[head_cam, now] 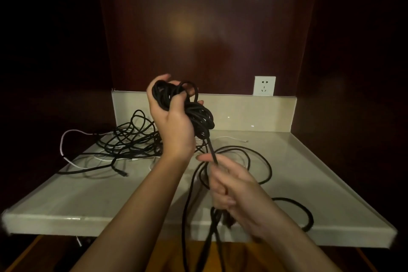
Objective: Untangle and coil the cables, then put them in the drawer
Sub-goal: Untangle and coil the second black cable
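My left hand (174,121) is raised above the counter (110,201), fingers curled round a bundle of coiled black cable (192,110); the loops bulge out past the thumb and hang to the right of the palm. From the bottom of that coil a single strand runs down and slightly right into my right hand (229,185), which sits lower and nearer to me, over the counter's front edge. That hand pinches the strand between thumb and forefinger, and the other fingers are folded round more of the same cable lower down. Below it, black lengths drop past the counter's front edge and out of sight.

More slack from this cable lies in wide open loops (260,161) on the counter to the right of my hands, with one loop (306,216) curving back near the front right corner.

On the left rear of the counter I see a loose tangle of thinner black cables (130,141) mixed with a white cable (66,139), whose loop reaches past the counter's left edge. A black plug end (123,173) lies just in front of that tangle. A white wall socket (264,85) sits on the dark wood panel above the counter's pale backsplash (254,112).
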Demonstrator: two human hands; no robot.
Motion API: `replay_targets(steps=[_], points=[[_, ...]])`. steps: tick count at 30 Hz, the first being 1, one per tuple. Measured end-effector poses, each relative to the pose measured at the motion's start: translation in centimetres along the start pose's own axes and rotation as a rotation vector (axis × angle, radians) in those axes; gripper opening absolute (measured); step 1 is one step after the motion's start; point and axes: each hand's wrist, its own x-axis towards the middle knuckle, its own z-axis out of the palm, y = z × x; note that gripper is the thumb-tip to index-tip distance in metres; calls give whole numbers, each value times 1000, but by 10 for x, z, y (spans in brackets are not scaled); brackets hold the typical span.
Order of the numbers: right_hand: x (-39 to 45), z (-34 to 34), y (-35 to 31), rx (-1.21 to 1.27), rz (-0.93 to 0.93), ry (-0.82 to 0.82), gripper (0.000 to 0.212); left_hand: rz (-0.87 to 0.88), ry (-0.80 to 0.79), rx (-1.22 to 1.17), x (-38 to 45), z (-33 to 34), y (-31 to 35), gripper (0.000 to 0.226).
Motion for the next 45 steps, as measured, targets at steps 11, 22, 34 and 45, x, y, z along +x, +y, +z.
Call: replay_targets(steps=[11,22,34,45], points=[[-10,-8,-10,-1695,-633,59,24,444,-347,540,14,-5,2,41],[23,-40,-96,-1620,-1043,-109,39,-298,-1053,564,-7,-28,22,31],[36,-15,-107,-1233,-463,-235,55,-1020,-925,-8,-33,-49,24,84],[23,-5,-106,-1780,-601,82,35,-795,-662,181,-20,-41,33,45]])
